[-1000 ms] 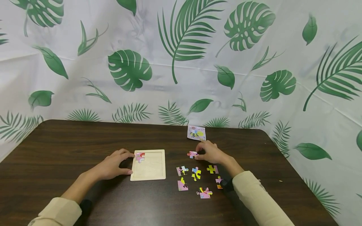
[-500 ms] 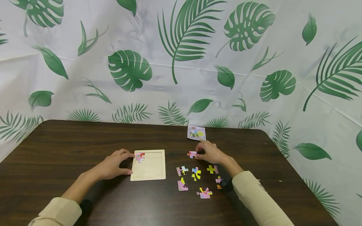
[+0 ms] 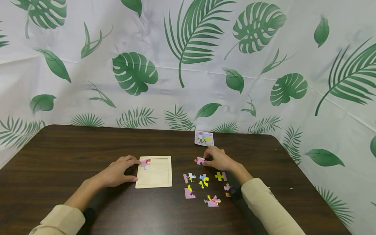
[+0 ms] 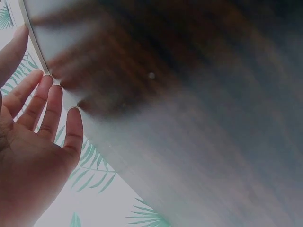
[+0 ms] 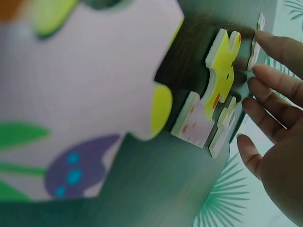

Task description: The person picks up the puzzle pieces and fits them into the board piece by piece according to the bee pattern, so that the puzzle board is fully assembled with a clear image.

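A shallow square wooden puzzle tray (image 3: 157, 176) lies left of centre on the table, a pink and red puzzle piece (image 3: 146, 163) in its upper left corner. My left hand (image 3: 118, 171) touches the tray's left edge with thumb and fingers spread apart. In the left wrist view those fingers of the left hand (image 4: 42, 127) look nearly straight. On the right, my right hand (image 3: 218, 159) pinches a pink and red puzzle piece (image 3: 199, 160) between thumb and forefinger, low over or on the table. The right wrist view shows this piece (image 5: 258, 41) edge-on at the fingertips.
Several loose puzzle pieces lie before the right hand, among them a yellow and pink piece (image 3: 221, 176), a blue and yellow piece (image 3: 204, 180) and a rainbow piece (image 3: 212, 200). A bee picture card (image 3: 204, 138) rests at the table's back edge, before a leaf-printed cloth (image 3: 188, 88).
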Demonstrator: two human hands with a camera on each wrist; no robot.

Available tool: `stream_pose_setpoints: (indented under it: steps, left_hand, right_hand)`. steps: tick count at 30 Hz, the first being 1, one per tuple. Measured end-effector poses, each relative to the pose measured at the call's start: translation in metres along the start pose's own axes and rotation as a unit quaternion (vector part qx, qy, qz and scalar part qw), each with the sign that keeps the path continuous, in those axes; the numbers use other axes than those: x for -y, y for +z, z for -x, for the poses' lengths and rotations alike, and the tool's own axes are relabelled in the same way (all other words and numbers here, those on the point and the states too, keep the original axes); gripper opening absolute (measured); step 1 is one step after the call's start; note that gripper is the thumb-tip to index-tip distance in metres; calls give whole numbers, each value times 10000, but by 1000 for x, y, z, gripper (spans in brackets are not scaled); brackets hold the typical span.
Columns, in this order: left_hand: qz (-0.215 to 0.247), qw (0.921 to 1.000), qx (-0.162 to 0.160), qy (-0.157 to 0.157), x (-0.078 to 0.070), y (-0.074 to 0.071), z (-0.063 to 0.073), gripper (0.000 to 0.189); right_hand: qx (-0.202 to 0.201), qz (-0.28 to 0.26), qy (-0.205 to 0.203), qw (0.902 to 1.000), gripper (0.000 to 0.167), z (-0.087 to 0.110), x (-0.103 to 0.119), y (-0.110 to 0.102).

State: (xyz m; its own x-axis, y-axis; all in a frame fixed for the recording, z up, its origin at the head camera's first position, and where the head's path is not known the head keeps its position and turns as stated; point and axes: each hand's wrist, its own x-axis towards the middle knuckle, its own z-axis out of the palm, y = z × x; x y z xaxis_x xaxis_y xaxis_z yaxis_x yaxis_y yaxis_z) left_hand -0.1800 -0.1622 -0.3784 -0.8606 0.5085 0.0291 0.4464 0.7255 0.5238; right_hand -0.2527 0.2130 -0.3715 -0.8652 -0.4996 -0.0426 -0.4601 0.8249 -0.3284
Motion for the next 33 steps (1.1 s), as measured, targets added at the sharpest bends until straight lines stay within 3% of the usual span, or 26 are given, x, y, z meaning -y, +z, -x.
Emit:
stream_pose_setpoints:
  steps: [33]
  left_hand:
    - [-114, 9996, -39, -244, 3, -3, -9, 57]
  right_hand:
    - [82, -110, 11, 9999, 16, 1, 2, -2]
